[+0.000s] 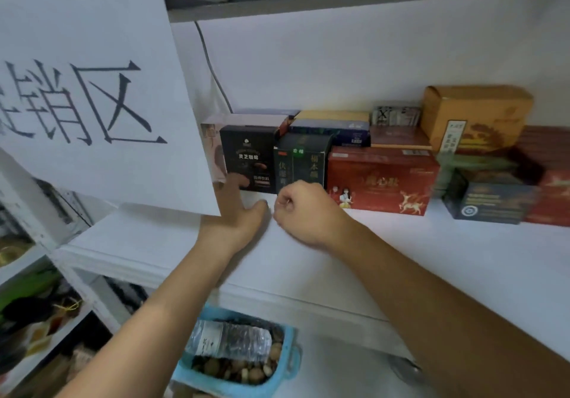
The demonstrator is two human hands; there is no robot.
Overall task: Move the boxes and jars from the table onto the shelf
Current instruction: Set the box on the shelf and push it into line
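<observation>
Boxes already crowd the back of the white shelf (pixel 401 243), so much of your job looks done: a black carton (pixel 248 158) and a dark green carton (pixel 300 163) stand upright at the left, a red box (pixel 382 178) with gold deer lies beside them, and a tan cardboard box (pixel 475 116) sits on a stack further right. No jars show on this shelf, and the table is out of view, so you cannot tell what is left.

Your left hand (pixel 237 212) is open and flat, fingertips touching the black carton's front, gripping nothing. Your right hand (pixel 300 212) is curled into a loose fist just in front of the green carton; whether it pinches anything is unclear.

The cartons are printed card with crisp edges; the shelf is smooth and matt. A paper sign (pixel 86 89) hangs at the left, and below sits a blue basket (pixel 290 363) holding a ribbed plastic bottle (pixel 231 340) over round brown nuts.
</observation>
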